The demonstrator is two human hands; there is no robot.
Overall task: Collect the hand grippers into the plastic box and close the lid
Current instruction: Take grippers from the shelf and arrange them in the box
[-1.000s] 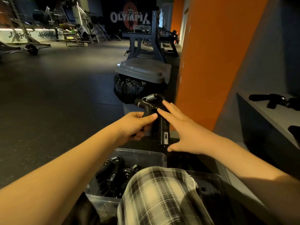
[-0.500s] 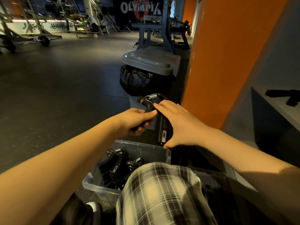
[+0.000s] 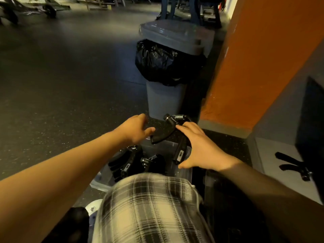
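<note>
A black hand gripper (image 3: 168, 130) with a steel spring on top hangs over the clear plastic box (image 3: 184, 172). My right hand (image 3: 201, 148) is closed around one of its handles. My left hand (image 3: 135, 128) is just left of the other handle, fingers apart, holding nothing. Inside the box lie more black hand grippers (image 3: 126, 162), partly hidden behind my plaid-clad knee (image 3: 149, 204). Another hand gripper (image 3: 294, 165) lies on the grey ledge at the right.
A grey bin (image 3: 171, 95) with a black bag stands just beyond the box. An orange pillar (image 3: 254, 67) and the grey ledge (image 3: 273, 155) close off the right side. Dark gym floor (image 3: 61, 85) stretches to the left, with machines at the far back.
My left hand has let go of the gripper handle and spread its fingers. My right hand now holds the gripper alone and has lowered it toward the box. The view has tilted down.
</note>
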